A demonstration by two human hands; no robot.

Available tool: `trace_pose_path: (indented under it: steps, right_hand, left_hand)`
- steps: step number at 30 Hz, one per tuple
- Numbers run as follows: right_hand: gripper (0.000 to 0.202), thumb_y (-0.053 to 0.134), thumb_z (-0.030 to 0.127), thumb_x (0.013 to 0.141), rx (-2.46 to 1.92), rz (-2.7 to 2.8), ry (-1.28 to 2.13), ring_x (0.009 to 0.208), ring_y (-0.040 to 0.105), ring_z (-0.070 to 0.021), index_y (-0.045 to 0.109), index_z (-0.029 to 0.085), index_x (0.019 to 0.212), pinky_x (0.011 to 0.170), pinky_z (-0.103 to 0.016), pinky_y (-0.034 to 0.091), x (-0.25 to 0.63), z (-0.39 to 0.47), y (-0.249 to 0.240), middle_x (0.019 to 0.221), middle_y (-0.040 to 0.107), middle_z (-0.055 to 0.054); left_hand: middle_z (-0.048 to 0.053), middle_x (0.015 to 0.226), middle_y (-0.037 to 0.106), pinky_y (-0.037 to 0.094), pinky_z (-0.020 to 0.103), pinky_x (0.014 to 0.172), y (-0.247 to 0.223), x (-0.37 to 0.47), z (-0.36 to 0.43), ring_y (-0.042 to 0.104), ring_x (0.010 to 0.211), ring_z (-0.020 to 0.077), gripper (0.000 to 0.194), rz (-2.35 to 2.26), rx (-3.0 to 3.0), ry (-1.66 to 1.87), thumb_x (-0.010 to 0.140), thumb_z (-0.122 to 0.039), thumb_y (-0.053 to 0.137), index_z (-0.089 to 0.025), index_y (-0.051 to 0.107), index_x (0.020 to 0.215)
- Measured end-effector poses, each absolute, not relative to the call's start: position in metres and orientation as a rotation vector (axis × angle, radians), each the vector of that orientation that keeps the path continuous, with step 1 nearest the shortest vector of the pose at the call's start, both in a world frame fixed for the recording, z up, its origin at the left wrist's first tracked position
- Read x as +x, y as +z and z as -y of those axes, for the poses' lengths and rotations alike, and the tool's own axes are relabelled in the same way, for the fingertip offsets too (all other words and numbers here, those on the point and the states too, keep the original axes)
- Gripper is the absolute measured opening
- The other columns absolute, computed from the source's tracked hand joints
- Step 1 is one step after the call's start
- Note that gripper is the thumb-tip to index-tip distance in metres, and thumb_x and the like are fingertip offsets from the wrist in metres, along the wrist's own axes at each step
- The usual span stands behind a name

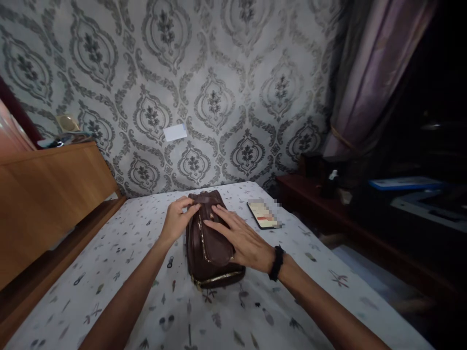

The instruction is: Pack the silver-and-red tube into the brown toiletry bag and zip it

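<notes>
A dark brown leather-look bag (219,248) with gold zips lies on the patterned white bed sheet (156,301). At its upper left edge, my left hand (177,214) has thumb and fingers bent over the bag's top; what they pinch, if anything, is too small to make out. My right hand (244,238), with a black band at the wrist, rests on the front pocket with its fingers stretched out and spread. One zip runs along the pocket's left side, another across the bag's near end.
A phone (262,215) with a lit screen lies right of the bag. A wooden headboard (54,194) borders the bed on the left. To the right stand a dark red table (302,187), a small bottle (332,180) and a tied curtain (365,87). Patterned wallpaper covers the wall behind.
</notes>
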State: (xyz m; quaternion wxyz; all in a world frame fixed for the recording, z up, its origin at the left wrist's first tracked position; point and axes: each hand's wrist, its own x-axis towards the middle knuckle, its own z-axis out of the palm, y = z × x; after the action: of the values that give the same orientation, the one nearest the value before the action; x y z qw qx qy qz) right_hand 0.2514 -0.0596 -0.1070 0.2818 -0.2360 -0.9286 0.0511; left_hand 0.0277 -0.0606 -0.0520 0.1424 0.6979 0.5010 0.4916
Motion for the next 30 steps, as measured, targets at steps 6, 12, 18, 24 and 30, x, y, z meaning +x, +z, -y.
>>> trace_pose_path:
  steps: [6,12,18,24,30]
  right_hand:
    - [0.11,0.078,0.033,0.078,-0.786,2.049,0.429,0.154,0.017,-0.0318,0.005,0.024,0.16,0.121,-0.052,0.031,0.251,0.073,-0.147,0.166,0.012,-0.019]
    - [0.095,0.078,0.034,0.079,-0.794,2.022,0.487,0.153,0.022,-0.0295,0.023,0.027,0.156,0.122,-0.05,0.029,0.251,0.077,-0.155,0.164,0.02,-0.016]
    - [0.09,0.078,0.03,0.079,-0.817,2.052,0.399,0.152,0.025,-0.0284,0.03,0.027,0.155,0.121,-0.047,0.033,0.253,0.08,-0.151,0.164,0.022,-0.014]
    - [0.087,0.077,0.03,0.08,-0.813,2.086,0.309,0.15,0.028,-0.0302,0.033,0.026,0.154,0.12,-0.05,0.033,0.255,0.075,-0.156,0.164,0.024,-0.016]
    - [0.087,0.08,0.028,0.078,-0.812,2.093,0.304,0.15,0.028,-0.0308,0.036,0.025,0.152,0.119,-0.051,0.033,0.254,0.071,-0.159,0.163,0.025,-0.017]
  left_hand:
    - [0.0,0.082,0.064,0.043,0.027,0.076,-0.036,0.035,0.04,0.059,0.082,0.0178,0.022,-1.479,2.097,1.183,0.076,-0.039,0.067,-0.018,0.062,0.082]
    - [0.001,0.076,0.066,0.042,0.028,0.069,-0.02,0.067,0.016,0.059,0.074,0.0192,0.019,-1.549,2.326,0.855,0.072,-0.036,0.069,-0.018,0.068,0.079]
    - [-0.004,0.056,0.051,0.029,0.025,0.055,-0.028,0.078,0.008,0.047,0.057,0.0142,0.022,-1.684,2.235,0.897,0.074,-0.036,0.064,-0.019,0.06,0.061]
    - [-0.005,0.054,0.045,0.03,0.024,0.054,-0.033,0.078,0.013,0.043,0.054,0.0117,0.028,-1.647,2.165,1.01,0.077,-0.039,0.063,-0.018,0.055,0.059]
    - [-0.004,0.058,0.054,0.036,0.026,0.061,-0.032,0.08,0.021,0.05,0.061,0.0132,0.025,-1.524,2.209,1.154,0.074,-0.031,0.068,-0.017,0.056,0.056]
